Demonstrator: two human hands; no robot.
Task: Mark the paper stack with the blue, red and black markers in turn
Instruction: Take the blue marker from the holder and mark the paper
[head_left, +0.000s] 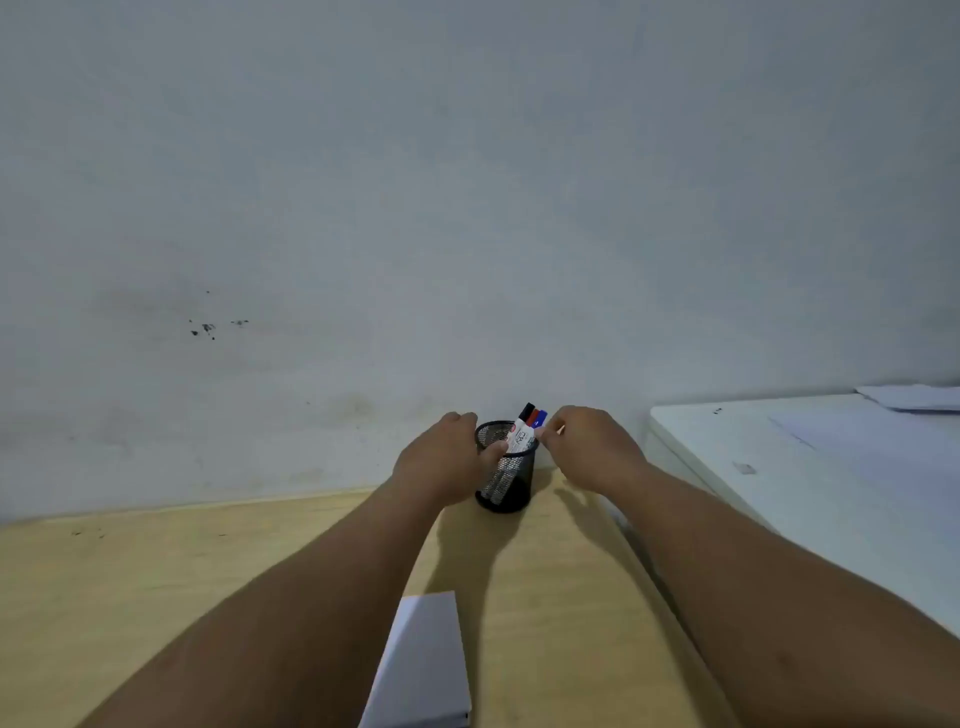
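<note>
A black mesh pen cup (511, 493) stands on the wooden desk against the wall. Three markers lean in it, caps up: black (528, 410), red (534, 415) and blue (542, 417). My left hand (441, 462) wraps around the cup's left side, thumb on the rim. My right hand (592, 447) is at the cup's right rim, its fingertips pinched at the blue marker's barrel; whether they grip it is unclear. The white paper stack (423, 670) lies on the desk near me, between my forearms.
The wooden desk (156, 582) ends at a grey wall right behind the cup. A white table (810, 483) with loose sheets of paper (914, 397) adjoins the desk on the right, its edge close to my right forearm.
</note>
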